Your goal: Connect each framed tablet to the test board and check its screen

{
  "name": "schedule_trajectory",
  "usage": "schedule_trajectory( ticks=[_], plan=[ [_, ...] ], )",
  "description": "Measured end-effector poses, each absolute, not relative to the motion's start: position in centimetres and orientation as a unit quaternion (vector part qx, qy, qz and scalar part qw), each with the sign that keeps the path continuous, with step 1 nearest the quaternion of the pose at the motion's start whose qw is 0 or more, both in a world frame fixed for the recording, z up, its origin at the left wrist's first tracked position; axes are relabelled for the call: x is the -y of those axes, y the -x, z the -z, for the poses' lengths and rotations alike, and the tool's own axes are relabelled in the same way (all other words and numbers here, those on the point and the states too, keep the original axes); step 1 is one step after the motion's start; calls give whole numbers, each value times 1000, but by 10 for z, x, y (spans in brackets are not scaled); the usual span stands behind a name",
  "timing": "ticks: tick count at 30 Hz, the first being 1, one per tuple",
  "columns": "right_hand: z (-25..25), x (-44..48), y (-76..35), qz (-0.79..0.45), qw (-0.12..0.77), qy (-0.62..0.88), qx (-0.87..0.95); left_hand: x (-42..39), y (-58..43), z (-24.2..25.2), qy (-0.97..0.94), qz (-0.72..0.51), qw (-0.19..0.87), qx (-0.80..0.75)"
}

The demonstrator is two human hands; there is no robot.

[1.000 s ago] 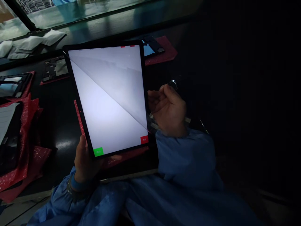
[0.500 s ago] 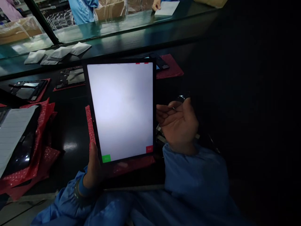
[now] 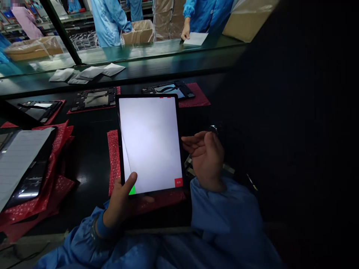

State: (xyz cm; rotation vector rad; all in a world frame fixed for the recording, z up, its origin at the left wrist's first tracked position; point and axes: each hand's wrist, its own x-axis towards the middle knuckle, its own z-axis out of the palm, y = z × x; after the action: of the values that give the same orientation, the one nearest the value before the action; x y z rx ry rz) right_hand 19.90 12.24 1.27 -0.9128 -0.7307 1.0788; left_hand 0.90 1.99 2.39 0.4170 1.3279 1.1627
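A tablet [image 3: 151, 142] with a bright white screen stands tilted in front of me. Green and red squares show in its lower corners, and small red marks at its top edge. My left hand [image 3: 119, 198] grips the lower left corner, its thumb over the screen by the green square and some fingers behind. To the right of the tablet, my right hand [image 3: 206, 158] is held palm up with its fingers loosely stretched, holding nothing that I can see. Under the tablet lies a red bubble-wrap sheet [image 3: 113, 160], partly covered.
Opened tablet bodies [image 3: 94, 99] lie on red wrap along the back of the dark table. At left, red bubble bags [image 3: 60, 157] lie under a dark panel and a lined paper [image 3: 24, 160]. White packets [image 3: 91, 72] rest on the ledge. Co-workers in blue [image 3: 108, 22] stand beyond.
The tablet now leans further back and looks smaller. My left thumb has moved from its side edge onto the screen. My right hand has shifted slightly left and down; the view has tilted up.
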Motion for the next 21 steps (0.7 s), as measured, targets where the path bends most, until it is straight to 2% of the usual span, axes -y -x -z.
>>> schedule_trajectory(
  ticks=[4,7,10,12,17,21],
  plan=[
    [-9,-120,-199,-422,703,415,395,-17,-12,-25,-183,-517,631,-549],
    [-11,-114,-203,-237,692,414,542,-14,-14,-26,-198,-519,626,-547],
    [-25,-107,-207,-9,594,386,706,-11,-15,-32,-199,-512,628,-550],
    [-40,-104,-206,83,524,381,757,-10,-15,-36,-198,-499,645,-544],
    [-80,-103,-200,172,425,350,817,-7,-10,-30,-244,-468,685,-502],
    [-94,-75,-200,224,366,338,838,-5,-10,-24,-303,-465,683,-475]
  ],
)
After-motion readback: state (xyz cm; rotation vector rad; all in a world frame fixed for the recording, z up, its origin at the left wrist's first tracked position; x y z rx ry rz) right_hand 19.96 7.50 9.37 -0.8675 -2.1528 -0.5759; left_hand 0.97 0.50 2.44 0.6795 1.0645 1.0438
